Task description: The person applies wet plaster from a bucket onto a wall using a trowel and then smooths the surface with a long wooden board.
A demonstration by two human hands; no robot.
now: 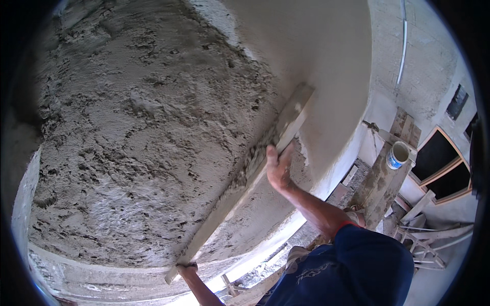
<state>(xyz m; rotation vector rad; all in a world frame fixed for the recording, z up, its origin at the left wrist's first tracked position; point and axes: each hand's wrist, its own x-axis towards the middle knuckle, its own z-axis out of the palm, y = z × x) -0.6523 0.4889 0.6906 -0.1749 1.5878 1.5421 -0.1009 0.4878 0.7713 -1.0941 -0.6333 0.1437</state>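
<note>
A long, straight screed board (217, 223) lies slantwise against a surface of wet grey mortar (138, 132). My right hand (278, 168) grips its near edge above the middle, with thumb and fingers on the board. Close to the board's lower end, my left hand (187, 269) is closed around it; part of those fingers is hidden. Loose mortar is heaped along the board's far side. Left of the board the mortar is rough and pitted, while a smooth plastered band (326, 61) curves along the right.
Below right, a plank platform (375, 186) carries a white and blue bucket (397, 155). A wood-framed opening (441, 163) is in the wall beyond. Wooden trestle pieces (421, 247) stand at the lower right, and a pale pipe (402, 51) runs along the upper right wall.
</note>
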